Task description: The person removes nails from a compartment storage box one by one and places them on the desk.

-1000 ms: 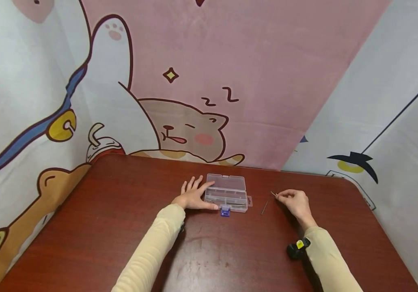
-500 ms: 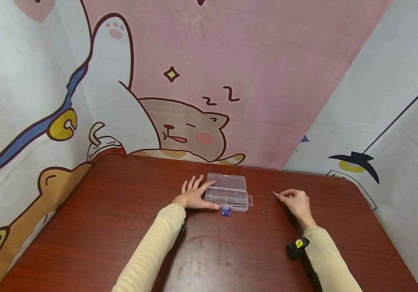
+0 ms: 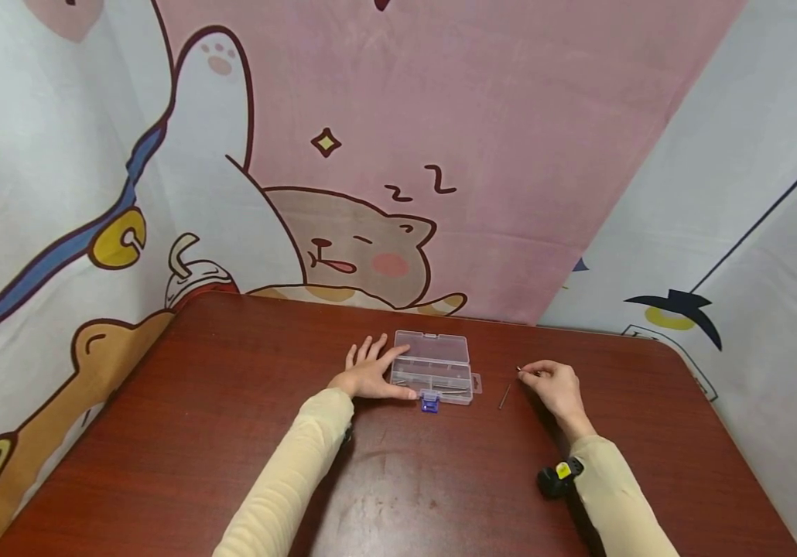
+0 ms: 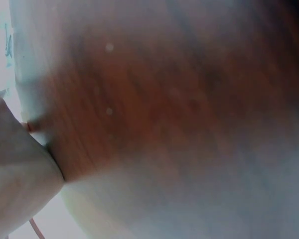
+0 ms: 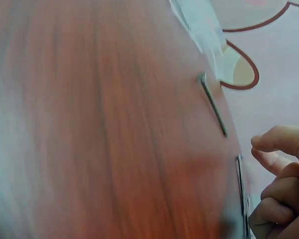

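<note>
In the head view my left hand (image 3: 371, 379) is spread at the left side of an open clear plastic compartment box (image 3: 436, 350). Its straight thumb lies at the front corner, its index finger over the raised lid. Long thin metal pieces show in the front compartments. To the right of the box a nail (image 3: 504, 396) lies on the table; the right wrist view shows this nail (image 5: 214, 107) with its head. Beside it is my right hand (image 3: 555, 387), thumb and index finger close together, nothing seen between them. More nails (image 5: 240, 184) lie under this hand, partly hidden by the fingers.
The box stands on a reddish-brown wooden table (image 3: 412, 480), its blue latch (image 3: 429, 404) hanging down in front and a hang tab (image 3: 477, 383) on its right side. A printed cloth wall (image 3: 510, 155) rises behind the table. The left wrist view is mostly blurred tabletop.
My right hand has shifted slightly left and toward me; the nail that stuck out past its fingertips now shows only a short end. My left hand and the box have stayed in place.
</note>
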`<action>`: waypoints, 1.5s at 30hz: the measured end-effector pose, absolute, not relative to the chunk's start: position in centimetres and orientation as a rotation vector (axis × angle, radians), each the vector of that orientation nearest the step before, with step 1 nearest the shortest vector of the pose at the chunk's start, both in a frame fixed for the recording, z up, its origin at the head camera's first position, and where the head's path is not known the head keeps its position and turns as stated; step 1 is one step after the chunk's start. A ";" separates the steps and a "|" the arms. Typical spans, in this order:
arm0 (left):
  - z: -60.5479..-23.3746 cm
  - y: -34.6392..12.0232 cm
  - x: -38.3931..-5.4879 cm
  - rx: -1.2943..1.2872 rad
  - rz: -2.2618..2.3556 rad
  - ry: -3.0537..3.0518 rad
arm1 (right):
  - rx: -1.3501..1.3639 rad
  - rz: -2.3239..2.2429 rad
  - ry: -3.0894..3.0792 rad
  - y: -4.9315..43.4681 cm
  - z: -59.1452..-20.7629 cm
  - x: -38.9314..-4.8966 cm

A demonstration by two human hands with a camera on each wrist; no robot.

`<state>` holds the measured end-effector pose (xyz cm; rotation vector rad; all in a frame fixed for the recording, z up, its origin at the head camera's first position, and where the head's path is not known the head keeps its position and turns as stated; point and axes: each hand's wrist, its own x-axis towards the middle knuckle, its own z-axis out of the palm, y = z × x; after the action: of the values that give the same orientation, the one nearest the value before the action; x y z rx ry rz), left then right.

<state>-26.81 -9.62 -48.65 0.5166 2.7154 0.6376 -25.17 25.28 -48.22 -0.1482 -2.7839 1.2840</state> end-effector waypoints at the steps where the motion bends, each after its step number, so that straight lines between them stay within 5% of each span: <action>1: -48.8 -9.6 -26.9 0.515 0.641 2.712 | -0.143 1.299 -2.782 25.0 -48.1 -25.1; 34: -50.1 -9.6 -27.5 0.499 0.669 2.735 | 0.508 1.596 -2.786 16.6 -47.1 -25.3; 45: -49.7 -9.6 -27.4 0.491 0.630 2.728 | 0.523 1.436 -2.953 15.1 -46.8 -25.9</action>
<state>-27.39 -9.61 -49.69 0.4907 2.7281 0.6300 -25.95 15.08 -46.82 0.5231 -2.9534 1.4365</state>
